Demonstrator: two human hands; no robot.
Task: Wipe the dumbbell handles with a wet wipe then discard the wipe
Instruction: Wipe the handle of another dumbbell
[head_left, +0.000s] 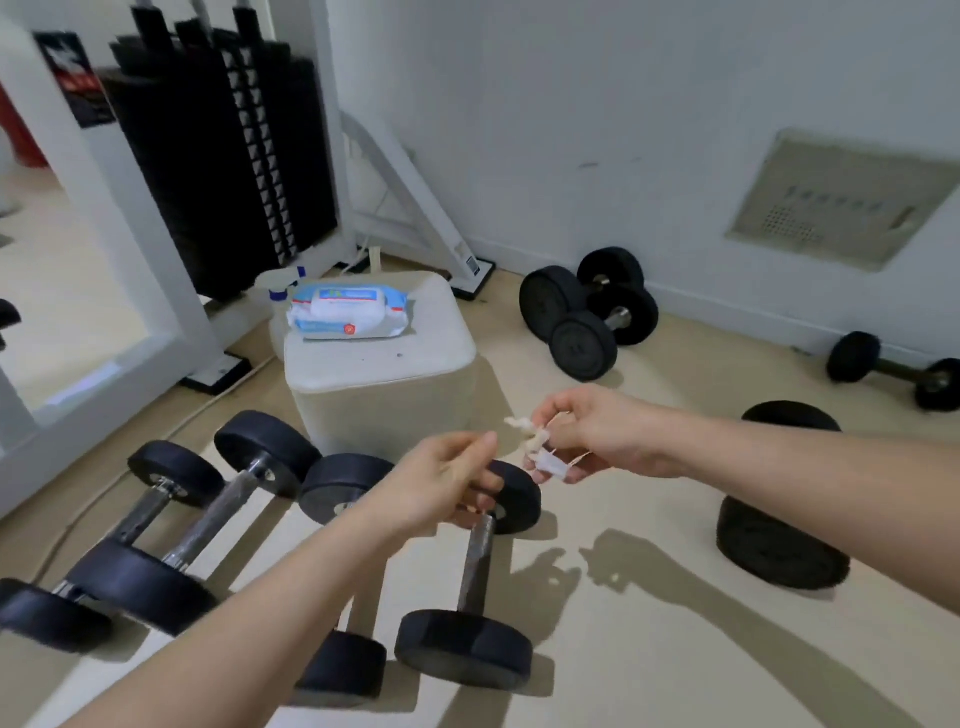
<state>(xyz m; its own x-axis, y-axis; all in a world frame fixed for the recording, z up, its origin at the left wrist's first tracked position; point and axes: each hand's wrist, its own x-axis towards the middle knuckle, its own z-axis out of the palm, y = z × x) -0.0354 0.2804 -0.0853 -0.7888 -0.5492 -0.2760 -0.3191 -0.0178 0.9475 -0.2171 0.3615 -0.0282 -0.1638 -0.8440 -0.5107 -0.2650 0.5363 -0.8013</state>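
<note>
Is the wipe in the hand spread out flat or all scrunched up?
Scrunched up. The wet wipe is a twisted, crumpled little bundle pinched in the fingers of the right hand, not a flat sheet.

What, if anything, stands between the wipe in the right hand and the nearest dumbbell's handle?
Nothing visible blocks most of the handle. The left hand overlaps only its far end, beside the wipe pinched in the right hand.

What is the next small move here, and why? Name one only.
Probably bring the left hand across to pinch the free end of the wipe and pull it flat. The right hand pinches it twisted into a thin strand, the left hand holds nothing, and the nearest dumbbell handle lies on the floor beneath them with no hand on it.
</note>
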